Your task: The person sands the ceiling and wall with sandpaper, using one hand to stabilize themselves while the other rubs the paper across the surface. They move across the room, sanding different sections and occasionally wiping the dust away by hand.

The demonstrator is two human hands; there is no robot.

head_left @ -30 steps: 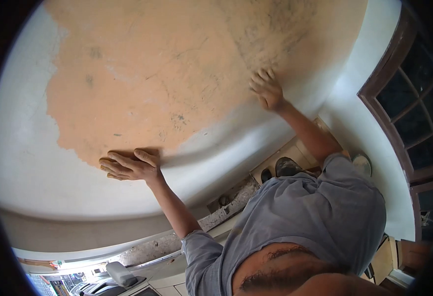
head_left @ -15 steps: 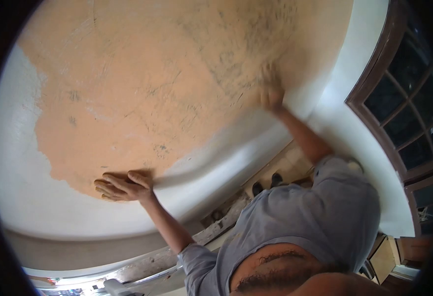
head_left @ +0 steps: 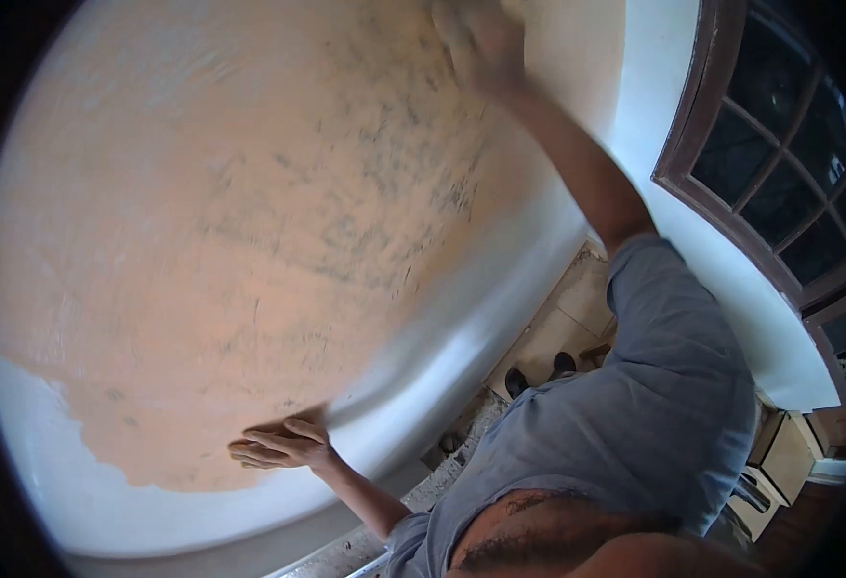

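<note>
Rests the left hand (head_left: 283,448) on the peach-coloured patch (head_left: 153,289), near its border with the white wall (head_left: 52,472), fingers extended and slightly apart, gripping nothing. Reaches the right hand (head_left: 481,48) farther up over the smudged part of the patch, fingers partly spread; cannot tell, through the blur, whether touching or holding anything. Wears a grey shirt (head_left: 625,414). Stands in dark shoes (head_left: 516,382) on the tiled floor (head_left: 558,337), with a brown-framed window (head_left: 779,159) at the right of the view.
</note>
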